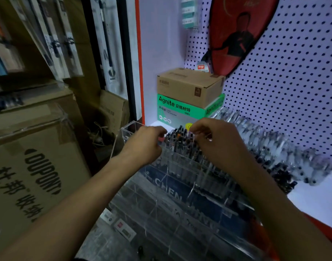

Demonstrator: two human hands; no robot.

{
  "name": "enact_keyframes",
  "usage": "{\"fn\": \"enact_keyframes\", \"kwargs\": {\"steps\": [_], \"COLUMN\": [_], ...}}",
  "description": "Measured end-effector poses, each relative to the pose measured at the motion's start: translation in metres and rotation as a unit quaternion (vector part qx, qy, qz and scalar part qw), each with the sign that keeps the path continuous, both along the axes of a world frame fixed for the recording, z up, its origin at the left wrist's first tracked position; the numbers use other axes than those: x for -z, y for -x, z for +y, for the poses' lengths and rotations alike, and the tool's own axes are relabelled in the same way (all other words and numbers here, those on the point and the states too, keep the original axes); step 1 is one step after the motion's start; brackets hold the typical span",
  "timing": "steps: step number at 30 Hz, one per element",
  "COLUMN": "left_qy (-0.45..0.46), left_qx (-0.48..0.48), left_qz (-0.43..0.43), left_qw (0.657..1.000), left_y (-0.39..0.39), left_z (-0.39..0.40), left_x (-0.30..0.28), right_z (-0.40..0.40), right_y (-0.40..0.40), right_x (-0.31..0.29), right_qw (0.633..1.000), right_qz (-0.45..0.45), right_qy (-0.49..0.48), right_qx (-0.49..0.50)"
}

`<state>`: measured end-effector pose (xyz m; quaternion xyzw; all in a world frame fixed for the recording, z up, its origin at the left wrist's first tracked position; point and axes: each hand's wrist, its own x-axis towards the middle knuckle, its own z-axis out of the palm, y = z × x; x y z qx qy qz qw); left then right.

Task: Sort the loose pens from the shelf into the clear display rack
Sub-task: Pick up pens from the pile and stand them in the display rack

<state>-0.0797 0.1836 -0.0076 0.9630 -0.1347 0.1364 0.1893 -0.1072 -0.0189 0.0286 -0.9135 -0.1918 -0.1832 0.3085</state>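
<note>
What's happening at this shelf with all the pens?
A person is sorting pens into a clear rack that stands at the front of a white shelf. Both hands are up at the rack's back row: the left hand and the right hand are pinched around the tops of the pens standing there. A long pile of loose pens lies on the shelf behind, along the pegboard. The rack's front compartments look mostly unfilled.
</note>
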Motion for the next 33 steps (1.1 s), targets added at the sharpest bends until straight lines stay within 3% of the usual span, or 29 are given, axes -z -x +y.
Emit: {"fn": "enact_keyframes", "kwargs": {"steps": [4,7,10,15,19,25,27,33], "left_qy": [0.105,0.166,0.171,0.097,-0.029,-0.264,-0.284,-0.217], "left_qx": [0.027,0.079,0.117,0.159,0.191,0.214,0.232,0.233], "left_qz": [-0.13,-0.152,-0.138,-0.073,-0.013,0.075,0.045,0.021], "left_qw": [0.986,0.971,0.969,0.98,0.981,0.937,0.929,0.948], "left_y": [0.012,0.017,0.009,-0.031,-0.071,-0.119,-0.123,-0.126], "left_z": [-0.019,-0.045,-0.075,-0.124,-0.161,-0.205,-0.209,-0.208], "left_x": [-0.013,-0.027,-0.04,-0.049,-0.051,-0.029,-0.021,-0.015], "right_z": [-0.018,-0.036,-0.064,-0.127,-0.166,-0.185,-0.187,-0.189], "right_y": [0.007,0.007,0.003,-0.01,-0.017,-0.035,-0.045,-0.062], "right_x": [0.0,-0.01,-0.019,-0.019,0.002,0.03,0.034,0.045], "right_qw": [0.999,0.998,0.997,0.988,0.979,0.972,0.969,0.959], "right_qz": [-0.013,-0.036,-0.049,0.034,0.048,0.083,0.11,0.152], "right_qy": [-0.019,-0.022,0.001,0.004,-0.03,-0.007,0.026,0.087], "right_qx": [0.022,0.042,0.063,0.154,0.198,0.218,0.218,0.221]}}
